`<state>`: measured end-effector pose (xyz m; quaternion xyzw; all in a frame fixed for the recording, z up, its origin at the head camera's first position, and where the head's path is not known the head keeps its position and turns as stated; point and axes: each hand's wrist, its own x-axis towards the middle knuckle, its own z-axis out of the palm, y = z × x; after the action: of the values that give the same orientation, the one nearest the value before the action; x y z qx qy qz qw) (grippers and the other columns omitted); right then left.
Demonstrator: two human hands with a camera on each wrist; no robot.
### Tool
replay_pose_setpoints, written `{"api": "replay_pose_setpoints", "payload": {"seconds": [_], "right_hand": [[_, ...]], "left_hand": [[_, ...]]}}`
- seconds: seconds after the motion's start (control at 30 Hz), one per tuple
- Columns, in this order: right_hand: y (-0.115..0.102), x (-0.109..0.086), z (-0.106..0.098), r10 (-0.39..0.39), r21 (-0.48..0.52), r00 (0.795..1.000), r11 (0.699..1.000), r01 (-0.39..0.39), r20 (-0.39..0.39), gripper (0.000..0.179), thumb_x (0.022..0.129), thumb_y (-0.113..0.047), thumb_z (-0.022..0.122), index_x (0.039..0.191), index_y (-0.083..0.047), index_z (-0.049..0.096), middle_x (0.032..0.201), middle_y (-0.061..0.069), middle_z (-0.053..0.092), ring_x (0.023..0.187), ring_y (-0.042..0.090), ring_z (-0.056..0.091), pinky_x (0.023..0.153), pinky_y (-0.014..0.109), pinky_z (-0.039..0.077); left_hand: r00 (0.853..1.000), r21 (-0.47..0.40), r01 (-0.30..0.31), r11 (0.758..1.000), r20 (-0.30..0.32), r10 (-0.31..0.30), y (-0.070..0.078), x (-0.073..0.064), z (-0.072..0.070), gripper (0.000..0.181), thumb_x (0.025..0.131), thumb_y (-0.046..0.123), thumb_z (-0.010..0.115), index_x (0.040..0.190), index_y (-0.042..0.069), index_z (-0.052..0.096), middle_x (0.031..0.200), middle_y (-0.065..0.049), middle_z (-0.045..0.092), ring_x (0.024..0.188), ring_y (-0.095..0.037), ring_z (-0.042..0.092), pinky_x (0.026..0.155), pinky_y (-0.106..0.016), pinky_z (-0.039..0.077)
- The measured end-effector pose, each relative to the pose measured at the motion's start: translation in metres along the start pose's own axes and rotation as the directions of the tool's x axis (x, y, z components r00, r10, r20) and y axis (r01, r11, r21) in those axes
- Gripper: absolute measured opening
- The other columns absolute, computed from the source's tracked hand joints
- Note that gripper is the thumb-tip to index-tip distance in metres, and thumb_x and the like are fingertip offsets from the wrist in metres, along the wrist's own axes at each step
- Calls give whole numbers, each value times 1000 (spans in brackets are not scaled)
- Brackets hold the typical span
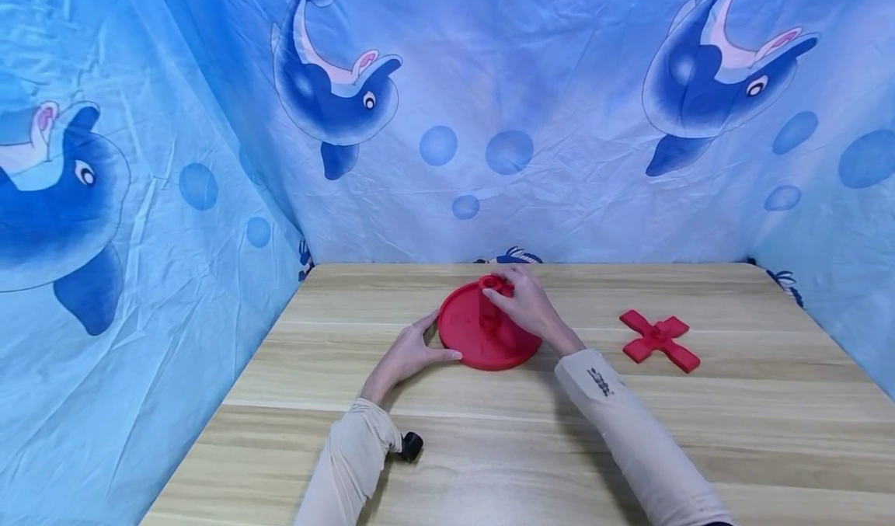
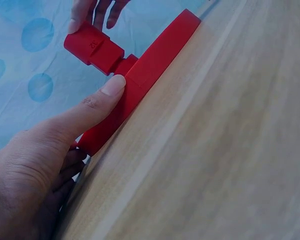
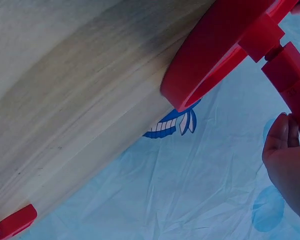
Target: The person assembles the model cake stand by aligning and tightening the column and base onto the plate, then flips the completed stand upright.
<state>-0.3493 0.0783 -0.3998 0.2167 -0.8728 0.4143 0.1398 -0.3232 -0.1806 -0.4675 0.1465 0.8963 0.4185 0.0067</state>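
Note:
A round red base with a raised rim [image 1: 457, 332] lies on the wooden table. My left hand [image 1: 408, 353] grips its left edge, thumb on the near side of the rim and fingers round the far left. Over the base's middle stands a red post [image 1: 488, 308], pinched near its top by my right hand [image 1: 526, 302]. In the left wrist view, the post [image 2: 96, 47] has a wide upper part and a narrower neck above the base's central block. The right wrist view shows a dark, narrow joint between the post [image 3: 288, 75] and that block [image 3: 262, 36]; how firmly they meet I cannot tell.
To the right on the table [image 1: 489, 448] lies a red cross-shaped piece [image 1: 657, 337] with four arms and a raised centre. Blue cloth walls [image 1: 447, 83] with dolphin prints stand behind and at both sides. A black device [image 1: 411, 446] sits at my left wrist.

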Motion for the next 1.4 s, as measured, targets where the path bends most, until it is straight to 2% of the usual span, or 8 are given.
{"api": "replay_pose_setpoints", "payload": {"seconds": [0.3, 0.57, 0.8, 1.07, 1.27, 1.4], "right_hand": [[4, 0, -3, 9, 26, 999, 1000, -10, 44, 51, 95, -14, 77, 141, 0, 61, 135, 18, 61, 122, 36, 58, 89, 48, 59], [1, -2, -5, 76, -36, 996, 997, -74, 50, 62, 92, -29, 81, 144, -4, 58, 141, 16, 55, 129, 34, 50, 91, 51, 58], [0, -3, -6, 23, -39, 996, 999, -20, 87, 59, 95, -20, 78, 148, -5, 56, 145, 17, 54, 132, 34, 50, 90, 51, 59], [1, -3, -5, 38, -61, 997, 998, -33, 66, 59, 95, -27, 78, 145, -3, 57, 140, 16, 56, 128, 34, 51, 91, 50, 58], [3, -3, -4, -1, -5, 996, 1000, 1, 88, 52, 99, -16, 71, 146, -1, 56, 139, 18, 58, 128, 34, 53, 95, 50, 57], [3, -3, -2, 23, 21, 997, 999, -24, 71, 50, 99, -18, 73, 144, -2, 59, 135, 17, 61, 126, 33, 55, 96, 50, 56]], "left_hand": [[1000, -1, -1, 1000, 0, 1, -1, 1, 0, 105, 78, 52, 89, 162, 14, 38, 160, -9, 44, 146, -25, 39, 117, -50, 35], [1000, 3, -11, 1000, 1, 11, 0, 1, 0, 106, 78, 53, 89, 162, 15, 37, 159, -8, 45, 139, -23, 44, 116, -50, 37], [1000, 0, -14, 1000, -3, 14, 0, 0, 0, 105, 78, 51, 90, 162, 14, 38, 159, -9, 45, 134, -23, 47, 116, -50, 37], [1000, 5, -18, 1000, 2, 18, -1, 1, 0, 106, 77, 51, 90, 161, 14, 38, 158, -10, 45, 136, -25, 47, 116, -50, 38], [1000, 20, -17, 1000, -5, 17, 0, 0, 0, 106, 78, 53, 89, 161, 12, 38, 159, -12, 45, 139, -25, 46, 115, -51, 39], [1000, 9, -1, 1000, -5, 1, 1, 0, 0, 106, 77, 52, 90, 161, 13, 39, 158, -12, 45, 144, -27, 42, 117, -51, 36]]}}
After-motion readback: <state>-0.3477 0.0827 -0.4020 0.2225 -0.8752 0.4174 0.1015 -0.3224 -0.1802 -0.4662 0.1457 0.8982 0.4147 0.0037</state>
